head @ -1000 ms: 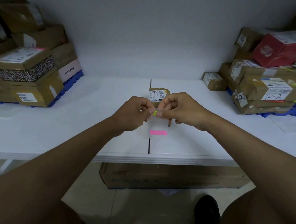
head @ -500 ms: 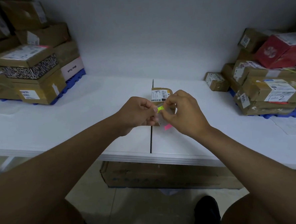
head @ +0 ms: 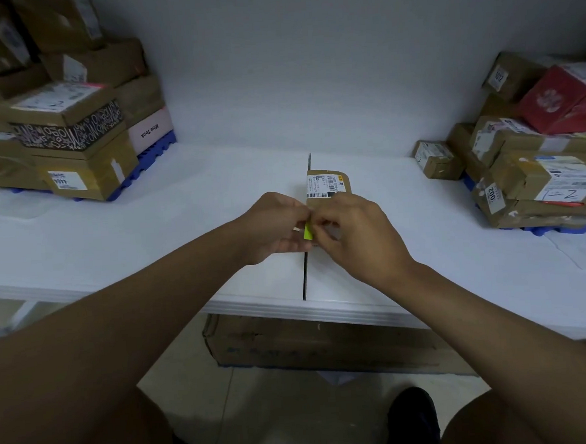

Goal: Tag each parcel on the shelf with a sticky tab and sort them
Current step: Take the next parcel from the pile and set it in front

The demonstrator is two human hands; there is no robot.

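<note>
White shelf [head: 182,235] runs the full width, a dark seam down its middle. Far left, a stack of brown boxes [head: 70,132] on a blue pallet; far right, another heap of parcels [head: 535,172], a red box [head: 562,99] on top. Under the shelf's near edge, a long flat carton [head: 326,343] on the floor. Centre, a small labelled parcel [head: 327,187] just right of the seam. Near it, left hand [head: 275,228] and right hand [head: 357,235] meet, fingers curled, both pinching a yellow-green tab [head: 308,231].
</note>
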